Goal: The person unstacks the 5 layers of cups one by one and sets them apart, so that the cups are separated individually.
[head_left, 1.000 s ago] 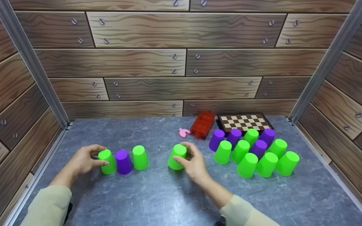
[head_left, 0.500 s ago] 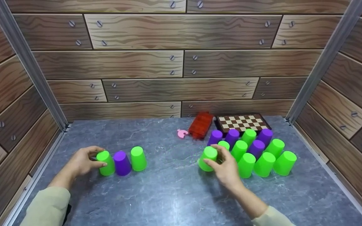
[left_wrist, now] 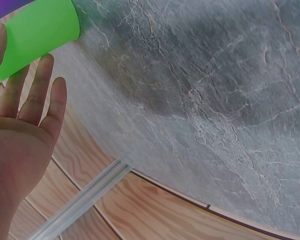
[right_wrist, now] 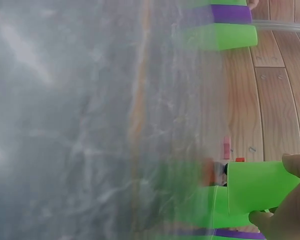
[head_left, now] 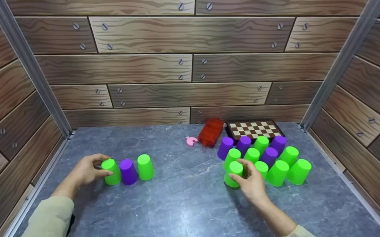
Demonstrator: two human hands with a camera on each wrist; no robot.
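At the left of the head view, my left hand point(head_left: 87, 170) grips an upside-down green cup point(head_left: 111, 171) between thumb and fingers. Beside that cup stand a purple cup point(head_left: 128, 171) and another green cup point(head_left: 145, 167), making a short row. My right hand point(head_left: 252, 184) pinches a second green cup point(head_left: 233, 175), also upside down, at the front left corner of a cluster of green and purple cups. In the right wrist view this held cup point(right_wrist: 260, 185) overlaps green cups behind it. The left wrist view shows the left hand's cup point(left_wrist: 40, 35) against the fingers.
Behind the cluster lies a brown-and-white checkered board point(head_left: 255, 129), with a red translucent tray point(head_left: 211, 132) to its left. A small pink piece point(head_left: 191, 141) sits near the tray. Wood-patterned walls point(head_left: 163, 67) enclose the grey marbled table point(head_left: 170, 204) at the back and sides.
My right hand has carried its green cup from mid-table rightward to the cluster's front left edge. The left hand stays at its cup, and the row there has not moved.
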